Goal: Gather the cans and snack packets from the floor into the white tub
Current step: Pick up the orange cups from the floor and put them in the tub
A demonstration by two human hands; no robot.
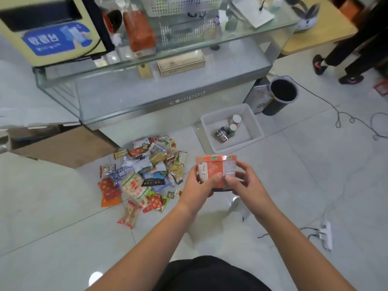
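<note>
Hands meet over the floor: the left hand [204, 183] and right hand [241, 181] both grip an orange-labelled tub-shaped can [216, 172], held upright in the air. Beyond it the white tub [212, 122] holds three cans [230, 129]. Snack packets [144, 171] lie heaped on the tiles to its left.

Pale glossy tile floor [294, 185] is carrying pretty much everything here: a messy pile of snack packets [144, 175] is sitting just in front of the glass counter [159, 97], and the white tub [232, 127] is resting right beside it. A black bin [281, 97], a cardboard box [63, 145], a power strip [326, 235] and loose cables [346, 118] are lying around too.
</note>
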